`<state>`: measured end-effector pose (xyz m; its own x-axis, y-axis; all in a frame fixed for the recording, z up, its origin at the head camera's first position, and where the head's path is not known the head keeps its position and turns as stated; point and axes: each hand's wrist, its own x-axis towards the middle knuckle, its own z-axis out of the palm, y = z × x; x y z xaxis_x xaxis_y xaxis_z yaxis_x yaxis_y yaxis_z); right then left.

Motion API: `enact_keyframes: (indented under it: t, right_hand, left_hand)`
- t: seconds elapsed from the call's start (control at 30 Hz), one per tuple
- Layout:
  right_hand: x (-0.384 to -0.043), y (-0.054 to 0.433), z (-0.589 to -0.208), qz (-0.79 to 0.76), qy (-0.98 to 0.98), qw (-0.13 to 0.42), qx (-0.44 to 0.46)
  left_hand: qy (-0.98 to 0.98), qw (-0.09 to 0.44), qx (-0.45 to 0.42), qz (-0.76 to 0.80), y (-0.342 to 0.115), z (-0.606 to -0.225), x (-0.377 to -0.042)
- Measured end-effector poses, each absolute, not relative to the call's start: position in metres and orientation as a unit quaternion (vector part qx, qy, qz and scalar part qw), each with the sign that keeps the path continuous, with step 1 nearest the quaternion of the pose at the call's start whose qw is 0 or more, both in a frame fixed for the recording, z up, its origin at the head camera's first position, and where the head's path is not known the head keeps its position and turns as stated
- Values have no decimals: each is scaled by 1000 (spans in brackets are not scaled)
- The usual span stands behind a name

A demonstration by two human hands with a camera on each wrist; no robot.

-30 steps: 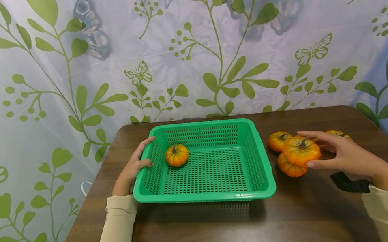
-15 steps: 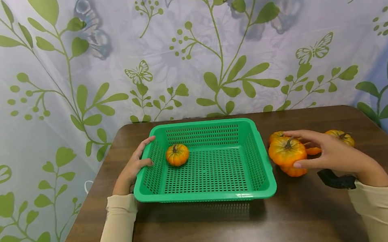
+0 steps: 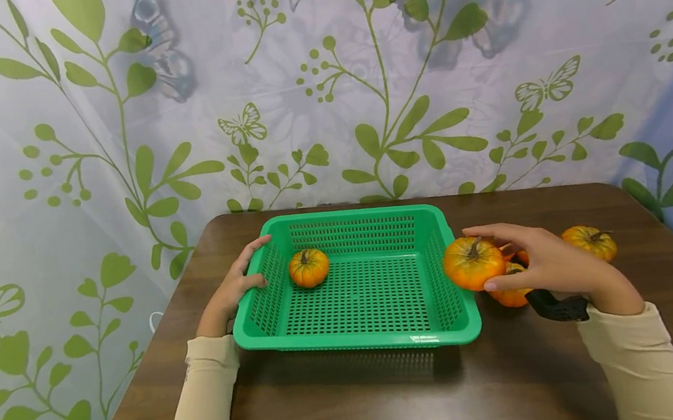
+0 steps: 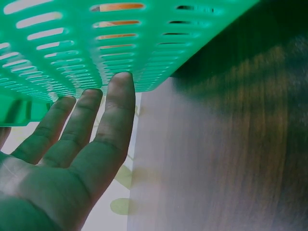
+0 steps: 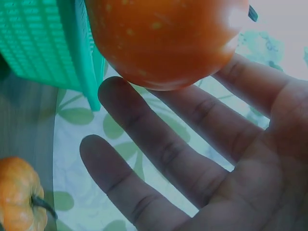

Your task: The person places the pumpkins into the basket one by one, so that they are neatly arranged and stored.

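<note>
In the head view, a green plastic basket (image 3: 354,342) stands on the table with one small orange pumpkin (image 3: 309,268) inside at its left. My left hand (image 3: 234,293) grips the basket's left rim, thumb over the edge. The left wrist view has its other fingers (image 4: 118,108) against the slotted outer wall. My right hand (image 3: 537,256) holds another pumpkin (image 3: 473,265) between thumb and fingers, overlapping the basket's right rim. Seen from the right wrist, that pumpkin's smooth orange side (image 5: 163,45) is above the fingers, near the basket wall (image 5: 43,43).
Partly hidden behind the right hand, more pumpkins (image 3: 510,297) lie right of the basket. A yellow-orange pumpkin (image 3: 588,244) sits farther right. The brown wooden table (image 3: 363,412) ends at a leaf-patterned cloth (image 3: 301,136) behind it.
My right hand has carried its pumpkin left, from above the other pumpkins to the basket's right rim. The left hand and basket stay in place.
</note>
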<state>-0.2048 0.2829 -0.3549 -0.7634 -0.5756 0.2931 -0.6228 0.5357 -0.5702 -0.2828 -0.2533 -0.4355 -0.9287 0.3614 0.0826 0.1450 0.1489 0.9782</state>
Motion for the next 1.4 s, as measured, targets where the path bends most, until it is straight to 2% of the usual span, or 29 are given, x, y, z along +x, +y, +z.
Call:
enact_keyframes:
  t: [1.4]
  right_hand:
    - [-240, 213, -333, 351, -847, -96, 387]
  left_hand:
    - [753, 91, 168, 630, -255, -435, -284]
